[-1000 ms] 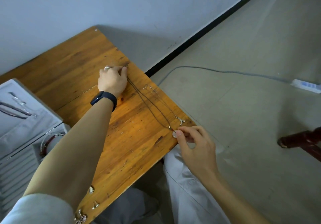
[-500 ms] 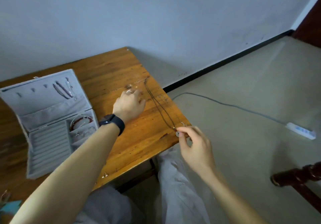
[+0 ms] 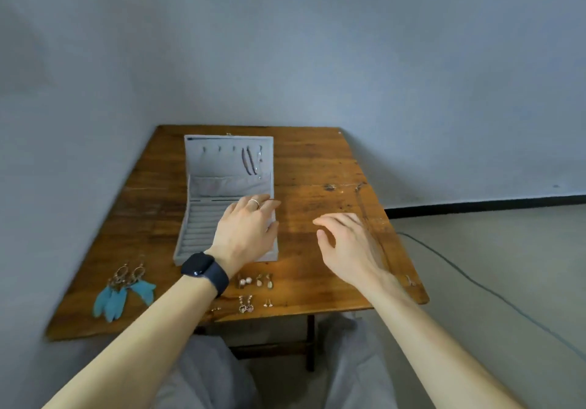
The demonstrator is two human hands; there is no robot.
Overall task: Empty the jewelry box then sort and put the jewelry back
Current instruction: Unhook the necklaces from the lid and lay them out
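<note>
Both our arms reach out over the table (image 3: 317, 167). Our left hand (image 3: 245, 234) hangs over the open jewelry box (image 3: 199, 227) mid-table, fingers loose, gripping nothing. Our right hand (image 3: 345, 243) hovers just beside it, fingers spread, empty. Earrings (image 3: 255, 281) sit near the front edge.

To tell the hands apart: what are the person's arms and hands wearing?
The left hand wears a thin pale ring, with a dark smartwatch on a dark band at its wrist. The right hand shows neither. No sleeves show.
</note>
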